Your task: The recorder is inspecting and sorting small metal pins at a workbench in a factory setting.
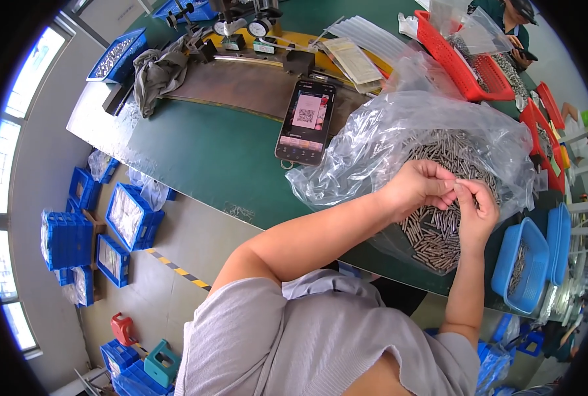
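Both of my hands meet fingertip to fingertip above a heap of small metal pins (432,237) in a large clear plastic bag (333,165). My left hand (420,188) is closed in a pinch, thumb against fingers. Facing it, my right hand (477,210) also pinches at the same spot. Whatever sits between the fingertips is too small and covered to make out. The bag is spread wide around the heap, its film bunched at the far and left sides. A phone (305,122) with a lit screen lies left of the bag.
Dial gauges (259,28) stand on a metal plate (241,82) at the back. A blue basket (522,264) with some pins is at the right, red baskets (465,66) at the far right, where another person (515,26) sits. Blue crates (132,214) stand on the floor left.
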The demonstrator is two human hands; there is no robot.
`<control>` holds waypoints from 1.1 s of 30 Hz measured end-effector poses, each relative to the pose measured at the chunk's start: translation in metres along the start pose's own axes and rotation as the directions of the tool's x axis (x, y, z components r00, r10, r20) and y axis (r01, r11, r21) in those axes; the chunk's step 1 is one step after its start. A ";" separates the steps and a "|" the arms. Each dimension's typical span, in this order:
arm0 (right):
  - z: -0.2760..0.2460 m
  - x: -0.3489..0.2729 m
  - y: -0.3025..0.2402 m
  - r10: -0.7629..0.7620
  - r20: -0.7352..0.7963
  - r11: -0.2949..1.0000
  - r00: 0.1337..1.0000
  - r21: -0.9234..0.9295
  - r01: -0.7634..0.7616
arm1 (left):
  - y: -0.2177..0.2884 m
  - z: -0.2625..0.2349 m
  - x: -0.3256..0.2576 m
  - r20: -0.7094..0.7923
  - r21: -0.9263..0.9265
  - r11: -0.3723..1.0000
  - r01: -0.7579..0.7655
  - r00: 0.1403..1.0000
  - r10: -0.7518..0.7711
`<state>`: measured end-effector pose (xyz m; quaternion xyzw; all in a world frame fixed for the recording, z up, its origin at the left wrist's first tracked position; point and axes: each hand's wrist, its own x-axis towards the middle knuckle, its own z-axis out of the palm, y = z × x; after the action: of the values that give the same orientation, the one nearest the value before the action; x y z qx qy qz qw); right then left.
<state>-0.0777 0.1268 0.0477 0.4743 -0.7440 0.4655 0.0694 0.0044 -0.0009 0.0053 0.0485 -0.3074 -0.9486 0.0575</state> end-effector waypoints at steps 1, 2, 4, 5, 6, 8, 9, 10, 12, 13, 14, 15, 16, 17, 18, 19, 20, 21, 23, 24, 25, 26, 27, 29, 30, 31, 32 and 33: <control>-0.001 -0.001 -0.001 0.000 -0.003 1.000 1.000 0.000 0.000 | 0.002 0.001 0.000 0.005 -0.042 0.999 0.011 1.000 -0.010; -0.001 -0.003 -0.002 0.190 -0.023 0.966 0.981 0.183 -0.183 | 0.003 0.001 -0.001 0.009 -0.085 0.996 0.019 1.000 -0.018; 0.000 -0.004 0.002 0.331 -0.010 0.874 0.943 0.380 -0.303 | 0.004 -0.001 0.001 0.021 -0.094 0.996 0.009 1.000 -0.007; -0.001 -0.004 0.007 0.331 -0.009 0.874 0.944 0.380 -0.302 | 0.005 -0.001 0.001 0.031 -0.105 0.994 0.001 1.000 0.002; -0.002 -0.004 0.011 0.243 0.007 0.919 0.970 0.318 -0.232 | 0.005 0.000 0.001 0.031 -0.105 0.994 0.001 1.000 0.003; -0.004 -0.003 0.012 0.152 0.031 0.954 0.988 0.258 -0.155 | 0.006 0.001 -0.001 0.034 -0.061 0.998 0.019 0.999 -0.017; -0.006 -0.002 0.009 0.134 0.083 0.962 0.987 0.229 -0.150 | 0.006 0.001 -0.002 0.031 -0.061 0.998 0.017 0.999 -0.015; -0.007 -0.001 0.008 0.118 0.136 0.969 0.984 0.201 -0.144 | 0.006 0.000 -0.003 0.028 -0.057 0.998 0.015 1.000 -0.014; -0.006 -0.003 0.009 0.166 0.138 0.949 0.976 0.247 -0.197 | 0.005 -0.001 -0.004 0.026 -0.052 0.999 0.014 1.000 -0.012; -0.005 -0.004 0.009 0.216 0.143 0.923 0.966 0.292 -0.250 | 0.004 -0.001 -0.004 0.024 -0.062 0.998 0.017 1.000 -0.015; -0.004 -0.004 0.009 0.215 0.140 0.924 0.967 0.293 -0.248 | 0.004 -0.002 -0.003 0.024 -0.070 0.997 0.019 1.000 -0.017; -0.002 -0.005 0.008 0.229 0.143 0.907 0.963 0.327 -0.264 | 0.004 -0.002 -0.003 0.026 -0.068 0.998 0.020 0.999 -0.018; -0.001 -0.006 0.007 0.245 0.144 0.890 0.959 0.358 -0.282 | 0.003 -0.003 -0.003 0.016 -0.058 0.998 0.024 1.000 -0.023; -0.003 -0.007 0.008 0.253 0.134 0.892 0.958 0.350 -0.285 | 0.002 0.000 -0.001 0.013 -0.051 0.998 0.035 0.999 -0.034; -0.005 -0.006 0.011 0.255 0.148 0.882 0.956 0.369 -0.292 | 0.001 0.001 0.001 0.013 -0.039 0.998 0.044 0.999 -0.043; -0.007 -0.005 0.014 0.259 0.158 0.873 0.953 0.385 -0.301 | 0.001 0.001 0.003 0.016 -0.028 0.998 0.055 0.998 -0.055; -0.004 -0.004 0.011 0.268 0.159 0.865 0.950 0.394 -0.310 | 0.001 -0.002 0.003 0.015 -0.022 0.998 0.052 0.999 -0.052; -0.003 -0.001 0.011 0.242 0.186 0.876 0.952 0.379 -0.297 | 0.003 -0.003 0.002 -0.007 0.013 0.999 0.050 0.999 -0.050; 0.005 0.001 0.012 0.285 0.129 0.867 0.950 0.388 -0.313 | 0.010 -0.003 -0.003 -0.035 0.053 0.998 0.037 0.999 -0.035; 0.006 0.002 0.016 0.356 0.125 0.831 0.926 0.411 -0.374 | 0.010 -0.004 -0.003 -0.052 0.049 0.998 0.034 0.998 -0.031; 0.003 0.003 0.019 0.402 0.166 0.777 0.901 0.459 -0.431 | 0.009 -0.004 -0.002 -0.083 0.079 0.996 0.031 0.996 -0.024; 0.001 0.004 0.021 0.436 0.211 0.717 0.875 0.505 -0.480 | 0.007 -0.003 -0.001 -0.116 0.111 0.994 0.020 0.993 -0.007; 0.000 0.003 0.024 0.425 0.205 0.717 0.881 0.518 -0.467 | 0.005 0.000 0.000 -0.121 0.108 0.994 0.013 0.993 0.000; -0.001 0.001 0.025 0.443 0.193 0.695 0.876 0.542 -0.471 | 0.001 0.003 0.004 -0.124 0.139 0.990 -0.017 0.992 0.035; 0.000 0.001 0.024 0.453 0.192 0.669 0.870 0.573 -0.475 | 0.000 0.003 0.004 -0.139 0.174 0.983 -0.054 0.987 0.079; 0.002 0.003 0.023 0.452 0.199 0.633 0.869 0.614 -0.470 | 0.000 0.003 0.005 -0.135 0.173 0.983 -0.055 0.988 0.079; 0.004 0.002 0.025 0.442 0.191 0.656 0.877 0.598 -0.461 | -0.001 0.003 0.004 -0.139 0.211 0.976 -0.054 0.987 0.085; 0.006 0.001 0.025 0.430 0.183 0.677 0.884 0.582 -0.451 | -0.002 0.003 0.002 -0.143 0.248 0.967 -0.053 0.986 0.091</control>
<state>-0.0959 0.1243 0.0290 0.2849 -0.6467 0.6749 -0.2127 0.0017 0.0018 0.0062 0.1164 -0.4176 -0.8945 0.1091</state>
